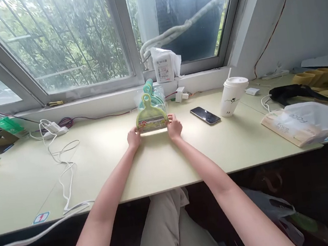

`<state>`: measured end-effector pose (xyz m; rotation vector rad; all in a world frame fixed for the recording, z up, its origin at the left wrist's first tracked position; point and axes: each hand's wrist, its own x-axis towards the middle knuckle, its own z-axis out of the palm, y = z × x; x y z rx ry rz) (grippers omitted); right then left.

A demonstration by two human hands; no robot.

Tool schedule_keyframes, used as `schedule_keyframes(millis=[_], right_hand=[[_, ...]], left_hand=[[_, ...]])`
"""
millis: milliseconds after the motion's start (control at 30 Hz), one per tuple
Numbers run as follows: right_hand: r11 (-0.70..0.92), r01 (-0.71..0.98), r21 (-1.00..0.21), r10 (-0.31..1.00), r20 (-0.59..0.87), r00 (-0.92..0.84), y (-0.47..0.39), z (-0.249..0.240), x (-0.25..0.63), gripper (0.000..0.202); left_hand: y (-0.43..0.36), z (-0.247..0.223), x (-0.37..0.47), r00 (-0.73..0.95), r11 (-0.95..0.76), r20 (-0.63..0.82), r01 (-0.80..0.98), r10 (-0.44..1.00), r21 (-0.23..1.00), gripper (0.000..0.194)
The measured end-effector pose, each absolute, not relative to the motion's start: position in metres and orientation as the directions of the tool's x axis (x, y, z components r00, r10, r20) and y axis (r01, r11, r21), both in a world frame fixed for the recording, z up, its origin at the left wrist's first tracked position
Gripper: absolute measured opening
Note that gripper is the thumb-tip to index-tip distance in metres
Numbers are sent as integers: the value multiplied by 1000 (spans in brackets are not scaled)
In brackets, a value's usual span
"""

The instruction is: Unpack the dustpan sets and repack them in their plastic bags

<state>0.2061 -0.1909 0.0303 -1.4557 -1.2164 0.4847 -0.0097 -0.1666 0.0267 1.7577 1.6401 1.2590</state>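
Note:
A small yellow-green dustpan (152,114) with a looped handle and a printed label stands upright near the back of the table, its wide edge down. My left hand (134,138) pinches its lower left corner, and my right hand (174,126) grips the lower right corner. Close behind it, several teal dustpans (149,86) stand in a row, partly in clear plastic wrapping. The green dustpan hides most of them; only their handles and side edges show.
Right of my hands lie a phone (205,115), a white paper cup (233,96) with a straw and a tissue pack (297,124). On the left are a white cable (67,166), a power strip (55,130) and a green-labelled bottle (8,124). A wrapped white box (163,66) sits on the windowsill.

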Motion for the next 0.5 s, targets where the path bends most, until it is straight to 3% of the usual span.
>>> schedule_keyframes(millis=[67, 167, 267, 333, 400, 500], right_hand=[[153, 403, -902, 839, 334, 430, -172, 29, 207, 29], [131, 466, -875, 817, 362, 449, -135, 30, 205, 34], [106, 648, -754, 791, 459, 405, -96, 28, 197, 48], [123, 725, -677, 787, 512, 344, -73, 24, 191, 59], [140, 743, -654, 801, 516, 303, -58, 18, 188, 65], [144, 684, -715, 833, 461, 307, -50, 13, 189, 70]], left_hand=[[-147, 30, -6, -70, -231, 356, 643, 932, 730, 16], [-114, 33, 6, -64, -274, 407, 644, 911, 714, 20], [-78, 30, 14, -173, -272, 465, 618, 868, 738, 65], [-57, 24, 15, -223, -253, 446, 575, 867, 778, 85], [-42, 18, 13, -172, -231, 364, 517, 915, 824, 86], [-32, 13, 9, -82, -208, 273, 456, 958, 866, 81]])
